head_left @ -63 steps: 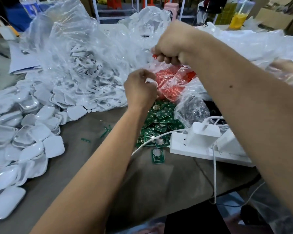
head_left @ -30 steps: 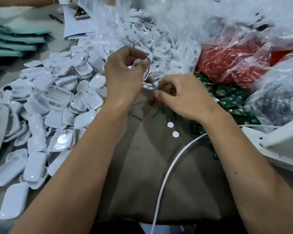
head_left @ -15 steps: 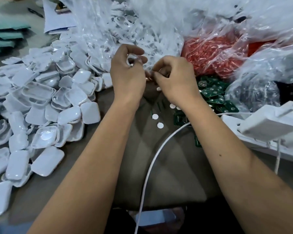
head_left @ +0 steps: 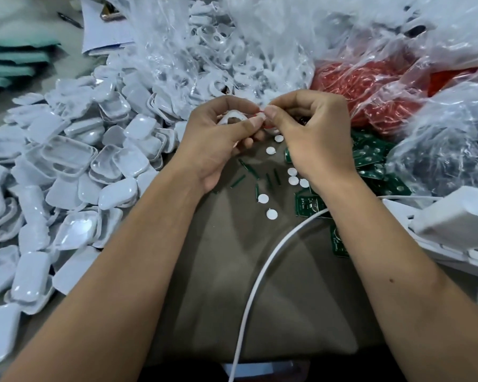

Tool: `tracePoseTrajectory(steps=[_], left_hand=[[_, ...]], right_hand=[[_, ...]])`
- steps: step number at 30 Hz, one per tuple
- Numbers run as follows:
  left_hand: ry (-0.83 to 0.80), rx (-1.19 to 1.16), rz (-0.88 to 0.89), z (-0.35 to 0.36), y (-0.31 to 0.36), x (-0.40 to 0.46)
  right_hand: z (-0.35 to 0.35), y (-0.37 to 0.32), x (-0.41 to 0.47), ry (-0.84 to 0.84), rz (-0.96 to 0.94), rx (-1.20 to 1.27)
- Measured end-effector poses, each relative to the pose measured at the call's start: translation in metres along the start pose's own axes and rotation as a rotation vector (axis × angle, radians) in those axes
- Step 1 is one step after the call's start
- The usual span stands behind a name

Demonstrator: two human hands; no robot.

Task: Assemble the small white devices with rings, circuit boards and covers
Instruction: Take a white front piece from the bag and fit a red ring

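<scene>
Left hand (head_left: 218,139) clamped round a white shell (head_left: 232,117); right hand (head_left: 312,133) pinches a red ring (head_left: 260,114) against it. Ring-fitting step, I judge; a circuit board (head_left: 309,205) comes next.

Left hand (head_left: 215,139) and right hand (head_left: 312,133) meet, fingertips pinching.

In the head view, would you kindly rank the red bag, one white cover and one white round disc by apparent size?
1. Red bag
2. White cover, though it lies nearer the camera
3. White round disc
</scene>
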State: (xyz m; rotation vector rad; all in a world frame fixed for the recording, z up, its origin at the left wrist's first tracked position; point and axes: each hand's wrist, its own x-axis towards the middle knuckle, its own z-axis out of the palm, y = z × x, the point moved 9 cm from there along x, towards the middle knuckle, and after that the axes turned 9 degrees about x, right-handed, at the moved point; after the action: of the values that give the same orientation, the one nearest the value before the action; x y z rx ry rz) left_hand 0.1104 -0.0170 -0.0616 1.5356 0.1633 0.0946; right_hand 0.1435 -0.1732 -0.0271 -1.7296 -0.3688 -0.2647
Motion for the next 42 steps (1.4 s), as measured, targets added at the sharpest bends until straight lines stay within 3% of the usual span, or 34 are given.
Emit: tracePoseTrajectory(steps=[9,19,27,42], left_hand=[[0.024,0.033,0.035,-0.005,0.003,0.004],[-0.09,0.015,0.171,-0.001,0.017,0.001],[-0.045,0.083,0.151,0.001,0.011,0.003],[-0.019,0.069,0.015,-0.004,-0.002,0.008]], right_hand=[[0.005,0.004,0.0,-0.061,0.029,0.023],[0.0,-0.012,-0.003,-0.014,-0.115,-0.037],[-0.005,0.001,0.001,0.031,0.012,0.145],[-0.004,0.001,0.0,0.009,0.002,0.076]])
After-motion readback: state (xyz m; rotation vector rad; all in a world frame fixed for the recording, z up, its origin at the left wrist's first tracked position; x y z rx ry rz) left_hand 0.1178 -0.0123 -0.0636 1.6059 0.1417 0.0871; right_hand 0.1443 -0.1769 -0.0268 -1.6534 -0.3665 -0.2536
